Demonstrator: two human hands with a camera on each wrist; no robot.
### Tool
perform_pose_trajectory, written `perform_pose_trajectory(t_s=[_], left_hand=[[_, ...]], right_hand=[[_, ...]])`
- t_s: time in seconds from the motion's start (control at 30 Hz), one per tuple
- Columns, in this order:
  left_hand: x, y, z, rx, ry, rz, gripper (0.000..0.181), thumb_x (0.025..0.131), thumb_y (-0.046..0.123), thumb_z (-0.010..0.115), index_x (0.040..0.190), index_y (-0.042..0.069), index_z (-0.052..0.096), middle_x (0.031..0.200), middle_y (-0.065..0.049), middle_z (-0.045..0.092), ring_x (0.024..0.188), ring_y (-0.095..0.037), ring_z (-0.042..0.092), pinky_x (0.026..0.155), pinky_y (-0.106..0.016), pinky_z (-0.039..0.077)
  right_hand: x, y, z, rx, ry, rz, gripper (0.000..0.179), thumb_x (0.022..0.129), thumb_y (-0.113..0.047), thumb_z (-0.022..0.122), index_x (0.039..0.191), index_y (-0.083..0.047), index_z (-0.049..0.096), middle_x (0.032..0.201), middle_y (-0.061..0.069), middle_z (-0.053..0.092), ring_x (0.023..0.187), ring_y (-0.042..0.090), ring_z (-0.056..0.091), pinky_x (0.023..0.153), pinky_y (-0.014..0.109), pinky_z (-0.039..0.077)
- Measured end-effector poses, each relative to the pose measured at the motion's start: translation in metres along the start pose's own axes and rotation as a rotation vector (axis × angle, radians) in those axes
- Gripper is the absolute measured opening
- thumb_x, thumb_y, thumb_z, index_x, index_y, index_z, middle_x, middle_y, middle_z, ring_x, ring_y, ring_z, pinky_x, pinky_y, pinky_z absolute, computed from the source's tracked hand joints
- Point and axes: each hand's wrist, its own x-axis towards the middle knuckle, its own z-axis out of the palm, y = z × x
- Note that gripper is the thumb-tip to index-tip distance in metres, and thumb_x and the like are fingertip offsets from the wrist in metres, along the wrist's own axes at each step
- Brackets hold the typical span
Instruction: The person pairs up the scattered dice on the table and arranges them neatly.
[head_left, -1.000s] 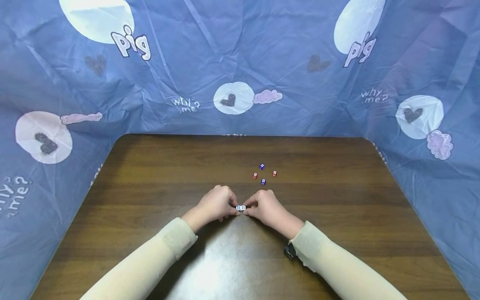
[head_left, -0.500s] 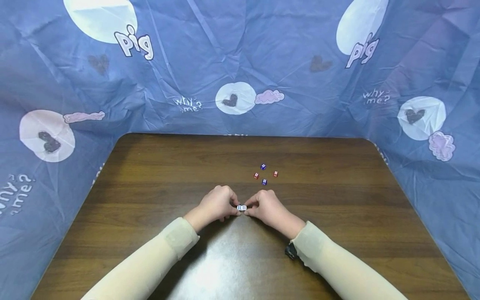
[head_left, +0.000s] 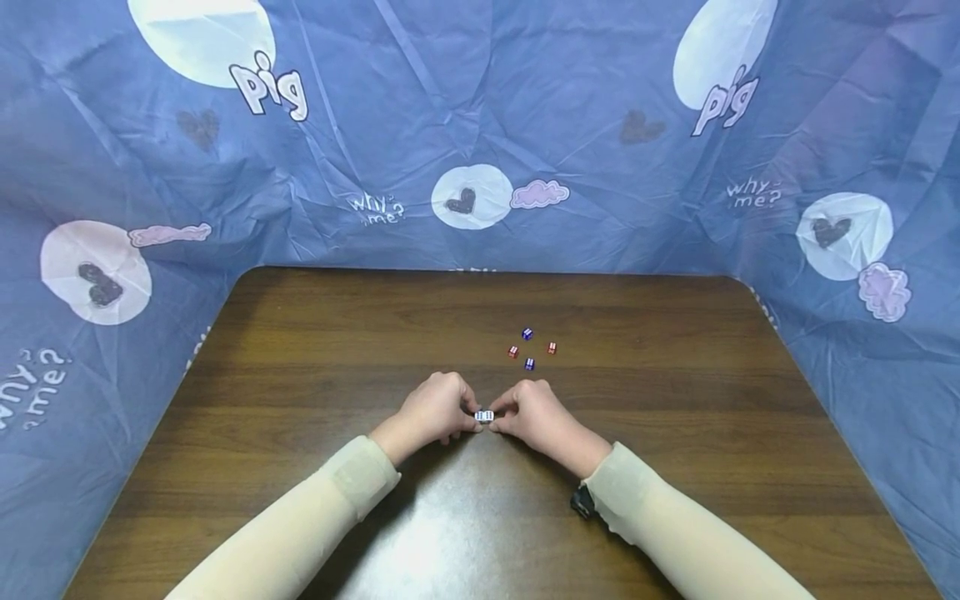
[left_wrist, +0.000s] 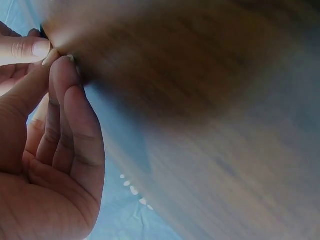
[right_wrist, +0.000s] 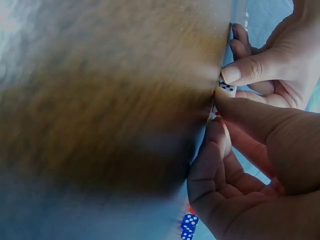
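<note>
scarcely anything has moved since the earlier frame: left hand [head_left: 433, 407] and right hand [head_left: 538, 417] pinch, from opposite ends, a pair of white dice [head_left: 489, 416] set side by side between them; whether these touch the brown table [head_left: 300, 333] cannot be told. just beyond the right hand, two blue dice [head_left: 529, 364] and two red dice [head_left: 513, 352] rest on the wood, spaced apart.

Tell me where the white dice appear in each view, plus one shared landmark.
Head: white dice, below centre.
Left wrist: cannot be made out.
Right wrist: upper half, right of centre, partly hidden.
Shared landmark: left hand, lower left in left wrist view, upper right in right wrist view.
</note>
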Motion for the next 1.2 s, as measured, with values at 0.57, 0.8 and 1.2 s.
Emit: perform_pose_trajectory(t_s=[0.57, 0.8, 1.2], left_hand=[[-0.001, 0.002, -0.001, -0.013, 0.008, -0.028, 0.015, 0.08, 0.015, 0.089, 0.076, 0.016, 0.075, 0.051, 0.001, 0.063, 0.041, -0.016, 0.063, 0.04, -0.028, 0.05], [-0.001, 0.003, -0.001, -0.021, 0.011, -0.049, 0.015, 0.08, 0.015, 0.09, 0.077, 0.015, 0.075, 0.052, 0.001, 0.064, 0.042, -0.016, 0.063, 0.041, -0.029, 0.051], [-0.002, 0.003, -0.001, -0.02, 0.007, -0.048, 0.013, 0.08, 0.016, 0.089, 0.081, 0.015, 0.077, 0.052, 0.001, 0.064, 0.042, -0.017, 0.064, 0.041, -0.029, 0.051]], right_hand=[[0.0, -0.002, -0.003, 0.006, 0.009, 0.023, 0.021, 0.079, -0.013, 0.09, 0.097, -0.009, 0.081, 0.061, -0.011, 0.06, 0.053, 0.003, 0.053, 0.049, 0.022, 0.044], [-0.003, 0.006, -0.009, 0.057, 0.013, 0.075, 0.026, 0.08, -0.017, 0.09, 0.102, -0.007, 0.08, 0.059, -0.01, 0.06, 0.052, 0.004, 0.053, 0.048, 0.023, 0.044], [0.004, 0.037, -0.048, 0.126, 0.162, 0.228, 0.033, 0.085, -0.025, 0.086, 0.111, -0.007, 0.079, 0.066, -0.004, 0.065, 0.06, 0.014, 0.054, 0.06, 0.033, 0.046]])
